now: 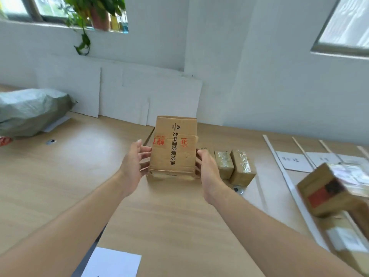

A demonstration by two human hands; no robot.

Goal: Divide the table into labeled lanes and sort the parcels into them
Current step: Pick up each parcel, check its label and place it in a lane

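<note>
Now | frame centre | left hand (133,167) and right hand (208,169) grip printed cardboard parcel (173,149), both curled round its sides

One printed box (173,148), centre; two small taped boxes (224,164) (242,166), three o'clock; one blurred box (327,190), four o'clock; four strips (279,158), two o'clock; one grey sack (32,110), nine o'clock.

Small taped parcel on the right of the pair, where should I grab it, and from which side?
From above, pinching its near and far faces by the top: the right taped parcel stands upright and its twin crowds its left side.
</note>
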